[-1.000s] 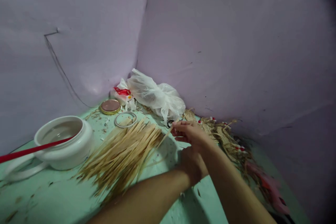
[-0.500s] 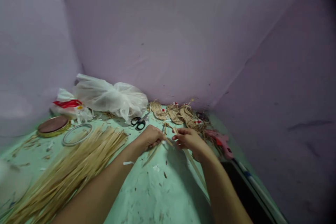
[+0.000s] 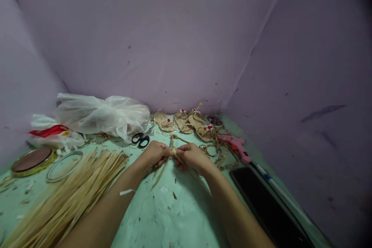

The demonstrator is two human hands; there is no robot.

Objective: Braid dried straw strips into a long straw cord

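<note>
My left hand (image 3: 155,155) and my right hand (image 3: 192,156) meet at the middle of the pale green table (image 3: 162,217). Both are closed on thin straw strips (image 3: 173,151) pinched between them; loose ends trail down toward me. A large pile of straw strips (image 3: 66,197) lies fanned out to the left of my left forearm. Just beyond my hands lie several small woven straw sandals (image 3: 186,121) with red and white beads.
Black scissors (image 3: 141,138) lie behind my left hand. A white plastic bag (image 3: 101,114), a red-and-white packet (image 3: 49,131), a round tin lid (image 3: 31,159) and a ring (image 3: 64,161) sit at the left. A pink glue gun (image 3: 235,145) and a dark phone (image 3: 267,201) lie at the right. Lilac walls enclose the corner.
The view has swung right, away from the white bowl. My hands left the straw pile with strips and came together in front of the woven sandals.
</note>
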